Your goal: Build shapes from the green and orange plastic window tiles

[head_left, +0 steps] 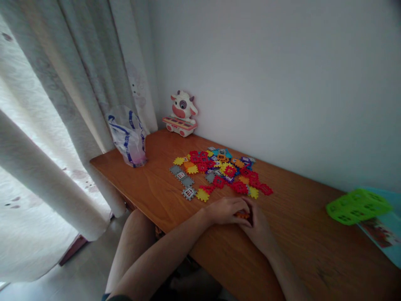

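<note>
Here we go, left hand (224,211) and right hand (258,230) pressed together, clamped around an orange piece (242,215), right below the tile pile (216,171) on the desk (297,221); cow toy (181,113) and plastic bag (128,138) sit upper left!

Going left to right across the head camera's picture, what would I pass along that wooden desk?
Clear plastic bag with blue markings → pile of colourful interlocking plastic tiles → green perforated plastic block → teal printed sheet
</note>
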